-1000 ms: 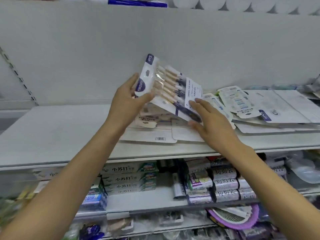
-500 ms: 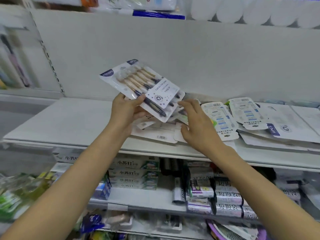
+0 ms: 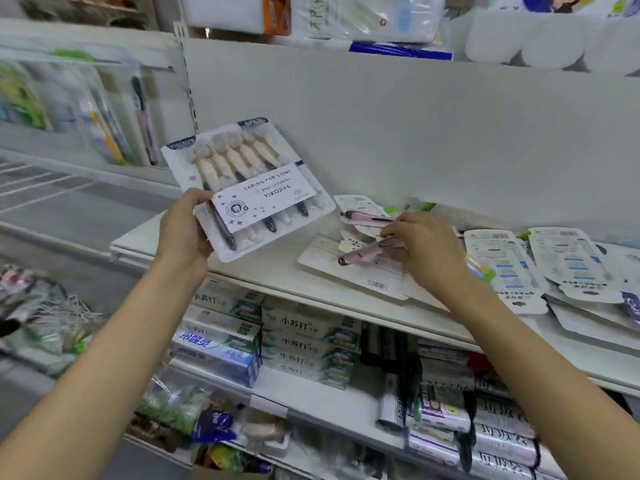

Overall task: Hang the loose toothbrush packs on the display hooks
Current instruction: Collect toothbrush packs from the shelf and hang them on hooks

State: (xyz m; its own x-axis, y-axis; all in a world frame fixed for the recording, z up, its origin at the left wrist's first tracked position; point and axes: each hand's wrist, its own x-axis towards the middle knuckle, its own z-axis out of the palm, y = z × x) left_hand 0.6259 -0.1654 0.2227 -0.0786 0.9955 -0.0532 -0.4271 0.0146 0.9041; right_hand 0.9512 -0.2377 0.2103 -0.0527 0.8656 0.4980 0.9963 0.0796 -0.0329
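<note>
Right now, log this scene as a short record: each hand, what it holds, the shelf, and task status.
left hand: grips the multipack by its lower left edge, held up above the shelf
right hand: reaches into the loose packs, fingers on a pink pack
shelf: white, with loose packs lying flat to the right
hooks: hung packs at upper left, blurred
status: multipack not yet hung

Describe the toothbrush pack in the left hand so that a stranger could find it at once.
Look at the white shelf under the grey back panel. Above its left end, the left hand holds up a multi-brush pack. Unlike the packs lying flat on the shelf, it is tilted in the air, with a white label reading YIKOJIFE.
</note>
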